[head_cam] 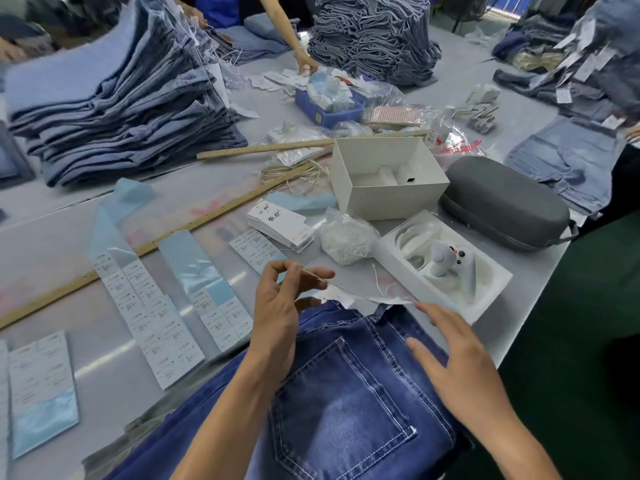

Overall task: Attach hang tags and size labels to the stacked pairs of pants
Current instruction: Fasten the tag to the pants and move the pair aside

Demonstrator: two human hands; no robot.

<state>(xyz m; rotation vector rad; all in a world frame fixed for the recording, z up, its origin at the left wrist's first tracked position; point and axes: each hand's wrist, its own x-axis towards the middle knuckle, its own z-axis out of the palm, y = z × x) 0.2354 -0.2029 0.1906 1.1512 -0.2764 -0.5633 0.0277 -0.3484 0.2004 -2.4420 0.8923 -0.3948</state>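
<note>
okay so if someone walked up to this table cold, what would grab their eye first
Probably the dark blue jeans spread back-pocket-up at the near edge, with the left hand pinching a thin white string above the waistband while the right hand hovers open beside it. Next, the strips of size labels laid out to the left, and the tall stack of folded jeans at the far left.

Bright, even overhead light; wide-angle view, soft toward the edges.

Soft glare is thrown across the grey table (62, 244) and the glossy label sheets (194, 271), and only faint shadows are cast. The right hand (453, 362) is smeared by motion blur, while the left hand (280, 306) is rendered sharper. Straight rulers (263, 148) are bowed by lens distortion, and the far denim stacks (114, 109) are softened.
</note>
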